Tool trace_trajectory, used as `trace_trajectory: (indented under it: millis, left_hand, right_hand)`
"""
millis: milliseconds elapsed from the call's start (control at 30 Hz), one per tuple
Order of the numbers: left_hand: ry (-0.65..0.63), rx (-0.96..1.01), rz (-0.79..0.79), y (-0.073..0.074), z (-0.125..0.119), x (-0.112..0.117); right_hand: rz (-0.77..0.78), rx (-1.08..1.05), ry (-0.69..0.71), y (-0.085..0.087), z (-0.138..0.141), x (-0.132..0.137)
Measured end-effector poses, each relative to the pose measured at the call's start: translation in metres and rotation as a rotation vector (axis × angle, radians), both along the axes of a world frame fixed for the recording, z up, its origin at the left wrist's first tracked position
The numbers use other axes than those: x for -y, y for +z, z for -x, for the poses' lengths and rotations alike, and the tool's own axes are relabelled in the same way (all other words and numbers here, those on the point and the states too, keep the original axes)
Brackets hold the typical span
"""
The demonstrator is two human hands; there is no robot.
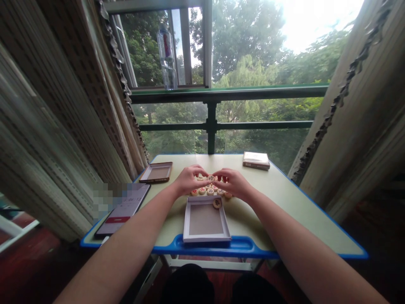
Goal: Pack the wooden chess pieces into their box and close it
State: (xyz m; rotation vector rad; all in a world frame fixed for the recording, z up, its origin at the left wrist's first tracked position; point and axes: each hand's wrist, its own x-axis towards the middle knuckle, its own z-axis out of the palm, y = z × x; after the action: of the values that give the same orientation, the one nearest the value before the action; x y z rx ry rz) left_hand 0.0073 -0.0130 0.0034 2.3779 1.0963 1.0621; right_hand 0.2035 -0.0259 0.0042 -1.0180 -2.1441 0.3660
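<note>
My left hand (pixel 189 180) and my right hand (pixel 232 181) meet over a cluster of round wooden Chinese chess pieces (pixel 202 191). Between my fingertips is one Chinese chess piece (pixel 211 178), face up with a dark character, gripped from both sides. The pieces around it carry red or dark characters, and my fingers partly hide some. Just nearer to me lies a shallow white-walled box tray (pixel 207 240). A single dark-lettered piece (pixel 217 203) sits in its far right corner.
A box lid (pixel 156 172) lies at the table's far left, a small closed box (pixel 256 160) at the far right. The tablet or phone (pixel 125 211) rests by the left edge. A plastic bottle (pixel 167 59) stands on the window ledge. Curtains (pixel 351 105) hang on both sides.
</note>
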Motion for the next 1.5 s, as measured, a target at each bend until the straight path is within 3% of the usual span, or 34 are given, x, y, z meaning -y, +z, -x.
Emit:
trace_trajectory:
  millis: [433, 1033, 1500]
  left_hand:
    - [-0.112, 0.038, 0.106, 0.005, -0.003, 0.007]
    - [-0.233, -0.085, 0.204, 0.006, -0.007, 0.013]
    - [-0.294, -0.147, 0.303, 0.004, -0.007, 0.014]
  right_hand:
    - [0.201, 0.029, 0.048, 0.015, -0.005, 0.009]
    - [0.482, 0.106, 0.130, 0.023, -0.011, 0.016]
    - [0.468, 0.245, 0.151, 0.021, -0.013, 0.017]
